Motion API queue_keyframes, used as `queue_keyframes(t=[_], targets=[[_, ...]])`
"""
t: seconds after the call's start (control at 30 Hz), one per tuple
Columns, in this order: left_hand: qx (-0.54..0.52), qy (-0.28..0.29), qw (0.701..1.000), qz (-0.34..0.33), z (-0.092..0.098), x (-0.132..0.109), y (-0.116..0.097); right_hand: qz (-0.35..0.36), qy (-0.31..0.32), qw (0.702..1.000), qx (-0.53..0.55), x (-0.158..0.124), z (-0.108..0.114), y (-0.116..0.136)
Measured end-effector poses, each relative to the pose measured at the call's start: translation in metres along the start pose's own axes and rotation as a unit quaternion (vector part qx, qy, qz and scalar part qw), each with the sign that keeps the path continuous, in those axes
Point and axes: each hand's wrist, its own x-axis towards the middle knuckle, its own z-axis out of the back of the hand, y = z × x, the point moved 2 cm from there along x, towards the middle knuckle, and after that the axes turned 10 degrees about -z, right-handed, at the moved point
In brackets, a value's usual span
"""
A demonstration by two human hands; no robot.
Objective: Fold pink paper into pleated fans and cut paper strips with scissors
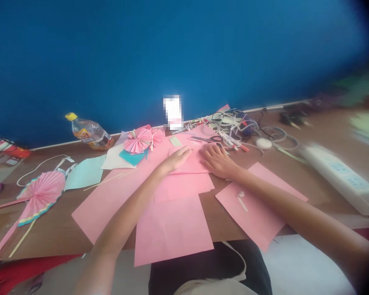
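Both my hands lie on a folded pink sheet of paper [189, 167] near the middle of the table. My left hand [178, 159] rests on its left part, fingers stretched to the right. Flat on the right part is my right hand [217, 161], with its fingers spread. Under and around the folded sheet lie more pink sheets [172, 229]. Scissors [209, 139] lie just beyond my right hand. A small pale green paper piece [175, 141] sits beyond my left hand. Beneath my right forearm is another pink sheet [249, 213] with a small white strip on it.
Pleated pink paper rosettes [138, 140] and a pink paper fan [44, 190] lie to the left. A bottle with a yellow cap [92, 133] leans by the blue wall. Tangled cables [233, 125] lie at the back right, near a white power strip [341, 176].
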Motion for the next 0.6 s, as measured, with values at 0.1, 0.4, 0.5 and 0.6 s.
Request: queue_keyframes(t=[0.1, 0.4, 0.5, 0.6], targets=[[0.140, 0.012, 0.990, -0.034, -0.011, -0.009, -0.007, 0.005, -0.003, 1.000, -0.008, 0.000, -0.002, 0.000], [0.398, 0.043, 0.906, -0.139, -0.025, -0.024, -0.003, 0.002, -0.021, 1.000, 0.004, -0.001, -0.002, 0.000], [0.403, 0.041, 0.903, -0.144, -0.021, -0.019, -0.002, 0.006, -0.020, 1.000, -0.001, 0.000, -0.002, -0.001], [0.392, 0.042, 0.907, -0.147, -0.019, -0.016, -0.001, 0.011, -0.020, 1.000, -0.006, 0.001, -0.002, -0.002]])
